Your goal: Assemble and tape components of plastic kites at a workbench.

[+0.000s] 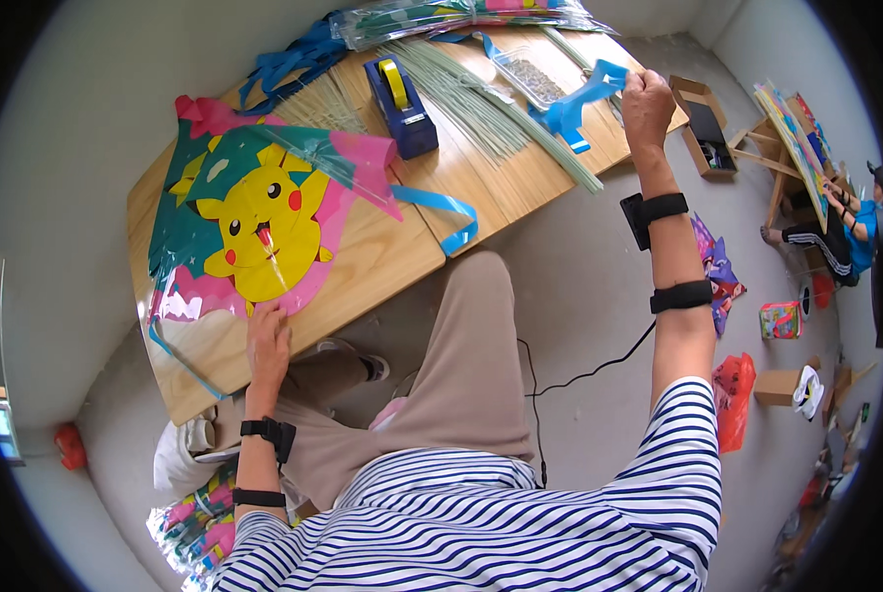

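A plastic kite (pixel 264 222) printed with a yellow cartoon character on pink and green lies on the wooden table in front of me. My left hand (pixel 267 345) is at its near edge, fingers closed on the kite's lower border; the thumb is hard to make out. Raised over the table's right end, my right hand (pixel 649 107) is closed on a blue ribbon (pixel 589 94), which hangs down to the left in folds. Another blue ribbon (pixel 456 209) extends from the kite's right side and curls over the table edge. A thin blue strip (pixel 180 357) trails from its left corner.
Beyond the kite stand a blue tape dispenser (pixel 402 107), thin pale rods (pixel 461 94) and a clear tray (pixel 530 79) of small pieces. Bundled kites (pixel 461 18) lie at the back. A cable (pixel 589 373) crosses the floor. Another person (pixel 856 232) sits at far right.
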### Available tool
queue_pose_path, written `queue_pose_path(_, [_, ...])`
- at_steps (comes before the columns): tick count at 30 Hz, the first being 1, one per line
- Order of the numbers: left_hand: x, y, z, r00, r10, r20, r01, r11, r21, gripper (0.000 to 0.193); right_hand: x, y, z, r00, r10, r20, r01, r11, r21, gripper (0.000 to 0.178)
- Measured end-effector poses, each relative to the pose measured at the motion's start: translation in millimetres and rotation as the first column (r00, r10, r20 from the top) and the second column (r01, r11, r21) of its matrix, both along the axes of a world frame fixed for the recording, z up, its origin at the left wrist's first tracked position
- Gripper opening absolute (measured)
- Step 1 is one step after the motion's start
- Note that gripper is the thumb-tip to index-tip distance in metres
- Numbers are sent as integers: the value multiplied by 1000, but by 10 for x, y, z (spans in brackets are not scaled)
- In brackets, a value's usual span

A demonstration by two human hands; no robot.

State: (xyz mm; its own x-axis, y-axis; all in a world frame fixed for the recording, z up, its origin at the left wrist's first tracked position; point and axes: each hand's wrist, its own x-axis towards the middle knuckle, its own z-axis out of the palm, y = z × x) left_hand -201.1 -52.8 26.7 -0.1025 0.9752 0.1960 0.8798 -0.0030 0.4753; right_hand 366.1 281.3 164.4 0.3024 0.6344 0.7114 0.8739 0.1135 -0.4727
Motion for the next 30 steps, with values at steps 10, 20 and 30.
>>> queue_pose_path(10, [843, -81, 771, 359, 67, 931, 129, 984, -120, 37, -2418, -2157, 262, 312, 800, -513, -933, 359, -8, 7])
queue_pose_path(20, [701, -716, 685, -231, 131, 964, 161, 982, -95, 31, -3335, -3495, -375, 6, 845, -534, -996, -40, -75, 6])
queue_pose_path(30, [579, -1085, 812, -37, 47, 998, 178, 983, -40, 16, -3144, -3031, -828, 162, 17, -987, -971, 179, -156, 34])
